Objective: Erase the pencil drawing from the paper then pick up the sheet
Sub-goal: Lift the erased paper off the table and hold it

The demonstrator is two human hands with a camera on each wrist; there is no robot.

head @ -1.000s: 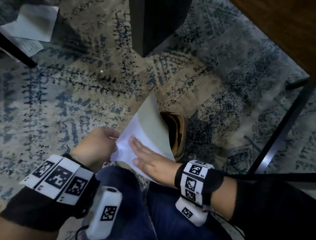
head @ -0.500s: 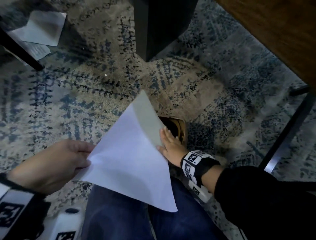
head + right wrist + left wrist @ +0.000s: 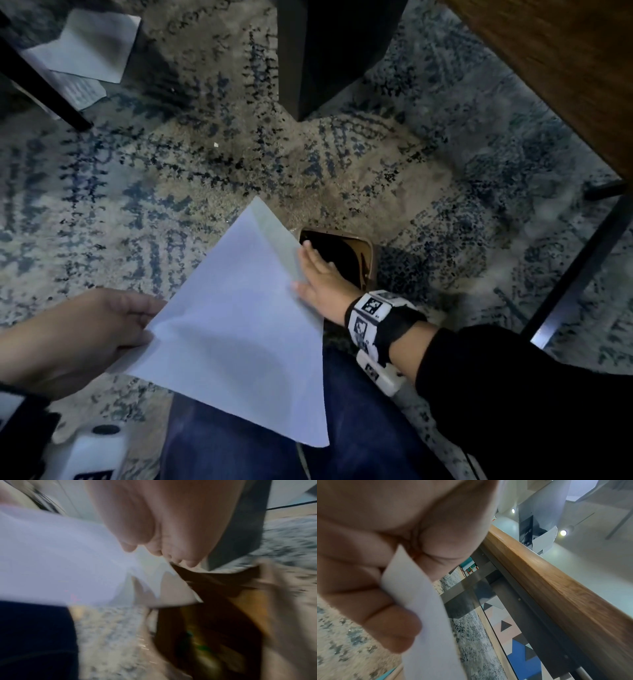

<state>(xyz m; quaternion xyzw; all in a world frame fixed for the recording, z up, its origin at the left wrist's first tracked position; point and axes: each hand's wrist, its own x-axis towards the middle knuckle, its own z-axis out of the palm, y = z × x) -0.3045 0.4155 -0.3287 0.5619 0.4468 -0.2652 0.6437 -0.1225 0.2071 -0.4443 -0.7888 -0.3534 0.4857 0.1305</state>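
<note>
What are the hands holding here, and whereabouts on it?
The left hand pinches the white sheet of paper at its left corner. The right hand, fingers straight, lies beside the sheet's right edge and grips nothing.

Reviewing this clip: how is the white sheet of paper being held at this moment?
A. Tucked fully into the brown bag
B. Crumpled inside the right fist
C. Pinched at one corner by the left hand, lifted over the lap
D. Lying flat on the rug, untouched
C: the left hand pinches a corner of the sheet, which hangs above the knees, while the right hand lies flat-fingered along its far edge.
</note>
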